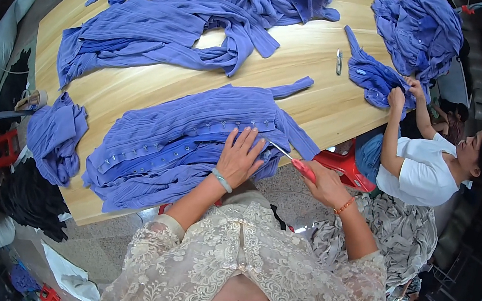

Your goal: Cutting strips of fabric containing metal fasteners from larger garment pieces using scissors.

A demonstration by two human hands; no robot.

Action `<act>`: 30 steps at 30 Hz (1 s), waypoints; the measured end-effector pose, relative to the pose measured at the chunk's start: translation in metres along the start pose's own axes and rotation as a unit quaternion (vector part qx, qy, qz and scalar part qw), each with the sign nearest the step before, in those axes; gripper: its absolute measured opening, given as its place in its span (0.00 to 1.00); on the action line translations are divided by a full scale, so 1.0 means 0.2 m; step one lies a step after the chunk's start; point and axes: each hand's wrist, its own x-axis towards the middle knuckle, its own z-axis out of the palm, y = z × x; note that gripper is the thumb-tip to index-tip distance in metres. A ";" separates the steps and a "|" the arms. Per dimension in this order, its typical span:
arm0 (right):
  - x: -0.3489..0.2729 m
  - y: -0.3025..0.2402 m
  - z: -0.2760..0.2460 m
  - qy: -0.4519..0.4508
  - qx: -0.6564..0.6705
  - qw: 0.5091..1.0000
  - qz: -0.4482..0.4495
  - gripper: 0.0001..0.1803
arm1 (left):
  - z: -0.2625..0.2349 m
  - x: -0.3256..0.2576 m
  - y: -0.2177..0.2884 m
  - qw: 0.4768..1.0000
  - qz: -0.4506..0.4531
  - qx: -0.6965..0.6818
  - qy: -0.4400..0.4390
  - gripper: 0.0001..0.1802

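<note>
Two hands: the left hand [240,158] is laid open, flat on the blue garment [193,144].
Right hand [324,186]: closed around red-handled scissors [294,160], blades touching the garment.

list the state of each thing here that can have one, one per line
left hand: open, flat on the garment
right hand: closed on the red-handled snips
red-handled snips: held, tip at the garment's edge
blue garment: spread flat at the table's near edge, button strip up
metal snips: lying unused on the table
co-worker's hands: gripping another blue garment
wooden table: strewn with blue garments
</note>
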 end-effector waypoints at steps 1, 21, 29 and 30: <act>-0.02 0.01 -0.01 0.018 0.004 1.000 -0.004 0.19 | 0.01 0.02 0.00 1.000 0.002 -0.006 0.010 0.32; 0.25 -0.25 -0.07 -0.050 -0.108 0.989 -0.086 0.20 | 0.17 0.09 -0.07 0.997 0.025 0.079 0.006 0.31; 0.23 -0.24 -0.08 -0.019 -0.137 0.988 -0.062 0.15 | 0.16 0.07 -0.06 0.995 0.016 0.099 -0.007 0.33; 0.19 -0.20 -0.11 -0.023 -0.149 0.989 -0.014 0.16 | 0.15 0.07 -0.06 0.995 0.016 0.099 -0.004 0.33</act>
